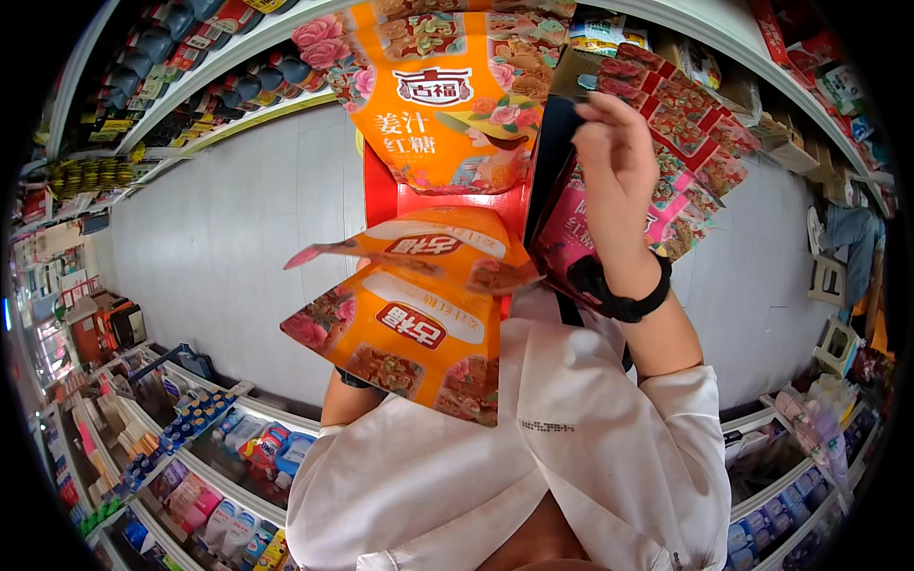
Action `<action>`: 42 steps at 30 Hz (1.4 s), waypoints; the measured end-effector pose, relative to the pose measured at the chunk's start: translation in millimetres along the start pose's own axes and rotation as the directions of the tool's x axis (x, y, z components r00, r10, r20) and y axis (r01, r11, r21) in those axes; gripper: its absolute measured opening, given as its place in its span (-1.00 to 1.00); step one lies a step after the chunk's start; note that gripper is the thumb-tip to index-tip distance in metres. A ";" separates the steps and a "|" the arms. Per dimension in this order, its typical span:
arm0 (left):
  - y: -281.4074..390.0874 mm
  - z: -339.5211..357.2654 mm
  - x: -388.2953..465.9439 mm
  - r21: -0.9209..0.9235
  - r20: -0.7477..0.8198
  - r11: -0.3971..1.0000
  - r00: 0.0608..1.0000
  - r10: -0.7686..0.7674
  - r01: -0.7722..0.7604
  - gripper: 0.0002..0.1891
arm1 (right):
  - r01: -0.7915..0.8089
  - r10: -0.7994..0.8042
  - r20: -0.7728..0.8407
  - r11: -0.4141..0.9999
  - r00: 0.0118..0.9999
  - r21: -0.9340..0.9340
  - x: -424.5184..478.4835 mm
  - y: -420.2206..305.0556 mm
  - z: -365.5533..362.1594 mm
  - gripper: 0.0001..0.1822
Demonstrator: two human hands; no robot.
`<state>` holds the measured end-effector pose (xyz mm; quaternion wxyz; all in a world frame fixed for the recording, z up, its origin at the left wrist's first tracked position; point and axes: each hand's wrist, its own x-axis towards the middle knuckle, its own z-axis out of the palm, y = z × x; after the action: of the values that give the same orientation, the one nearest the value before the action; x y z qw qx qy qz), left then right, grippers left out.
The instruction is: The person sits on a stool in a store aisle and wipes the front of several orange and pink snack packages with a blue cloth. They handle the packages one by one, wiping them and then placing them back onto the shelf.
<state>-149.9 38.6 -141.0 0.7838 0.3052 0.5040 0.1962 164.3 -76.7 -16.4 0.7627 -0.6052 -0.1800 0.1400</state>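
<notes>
Two orange printed pouches, one nearer my chest (428,314) and one folded just above it (443,246), lie over the near end of a red box (378,189). My left hand is almost wholly hidden beneath them; only the forearm and a dark wristband show, so its grip cannot be told. A further orange pouch (457,107) stands at the box's far end. My right hand (618,164), a black watch on its wrist, is raised with bent fingers and nothing seen in it. Below and beside it are pink pouches (571,221) and red floral pouches (685,121).
Shelves of dark bottles (164,64) rise at the upper left. Lower shelves with detergent bottles (264,450) stand behind me on the left. Stools (828,278) and a person's blue-clad leg (853,243) are at the far right. Grey floor (228,235) shows on both sides.
</notes>
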 end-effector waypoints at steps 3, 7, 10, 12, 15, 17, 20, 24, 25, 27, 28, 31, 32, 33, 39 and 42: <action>-0.3 0.2 -2.8 0.003 -0.012 1.000 1.000 0.000 0.000 -0.62 | 0.112 -0.027 0.292 0.953 0.956 -0.281 5.2 5.0 -1.1 -0.79; 0.1 0.0 -2.6 0.009 -0.013 1.000 1.000 -0.001 0.001 -0.62 | 0.041 0.082 0.423 0.961 0.902 -0.275 11.9 11.0 -2.7 -0.83; -1.6 -0.9 -5.0 0.003 -0.026 1.000 1.000 -0.005 0.005 -0.62 | 0.377 -0.159 0.610 0.892 0.777 -0.248 6.1 1.0 -2.6 -0.83; -1.8 -2.0 -5.1 0.005 -0.030 1.000 1.000 -0.005 0.006 -0.62 | 0.390 -0.119 0.669 0.880 0.734 -0.272 -5.1 -5.3 -5.9 -0.78; -0.5 -1.5 -3.5 0.006 -0.023 1.000 1.000 -0.007 0.007 -0.63 | 0.356 -0.084 0.668 0.891 0.740 -0.283 -11.0 -0.7 -9.1 -0.75; 0.0 -1.6 -3.6 0.009 -0.027 1.000 1.000 -0.005 0.005 -0.63 | 0.343 -0.068 0.666 0.893 0.743 -0.291 -11.7 -1.0 -8.6 -0.74; 1.5 -0.7 -1.8 0.009 -0.023 1.000 1.000 -0.001 0.001 -0.63 | 0.365 -0.074 0.682 0.884 0.727 -0.293 -12.5 -4.1 -5.9 -0.74; 3.7 -0.2 -4.0 0.003 -0.034 1.000 0.999 0.009 -0.009 -0.63 | 0.241 0.049 0.710 0.922 0.703 -0.302 -4.6 -18.5 -11.0 -0.75; 3.1 -1.1 -0.8 0.004 -0.027 1.000 1.000 0.009 -0.009 -0.63 | 0.159 0.133 0.706 0.930 0.696 -0.332 -2.2 -24.2 -12.7 -0.76; 5.6 -0.9 0.9 -0.004 -0.025 1.000 1.000 0.011 -0.011 -0.64 | 0.220 0.070 0.694 0.922 0.716 -0.320 1.9 -26.9 -11.7 -0.79; 3.8 -2.5 -1.7 0.002 -0.030 1.000 0.999 0.009 -0.009 -0.64 | 0.223 0.055 0.697 0.927 0.715 -0.301 4.9 -26.7 -12.7 -0.81; 4.4 -3.8 -5.9 -0.001 -0.038 1.000 0.999 0.008 -0.008 -0.64 | 0.135 -0.002 0.480 0.961 0.877 -0.243 7.9 -24.1 -10.2 -0.86; 4.1 -4.6 -6.1 -0.001 -0.036 1.000 0.999 0.010 -0.010 -0.64 | 0.101 -0.012 0.396 0.974 0.918 -0.205 9.9 -25.8 -7.8 -0.83; 4.1 -5.7 -7.2 -0.004 -0.038 1.000 0.999 0.009 -0.009 -0.64 | 0.071 -0.017 0.308 0.984 0.951 -0.163 12.5 -30.9 -2.7 -0.80; 8.1 -14.7 -16.1 -0.009 -0.049 1.000 0.999 0.011 -0.012 -0.64 | 0.356 -0.149 0.552 0.888 0.821 -0.290 12.8 -19.2 16.5 -0.84; 9.0 -20.5 -22.4 -0.015 -0.052 1.000 0.999 0.015 -0.016 -0.65 | 0.447 -0.243 0.561 0.856 0.792 -0.260 10.0 -16.2 26.6 -0.85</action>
<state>-177.8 37.2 -126.2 0.7712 0.2977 0.5203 0.2142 161.4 -53.0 5.8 0.5682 -0.6378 -0.5076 0.1126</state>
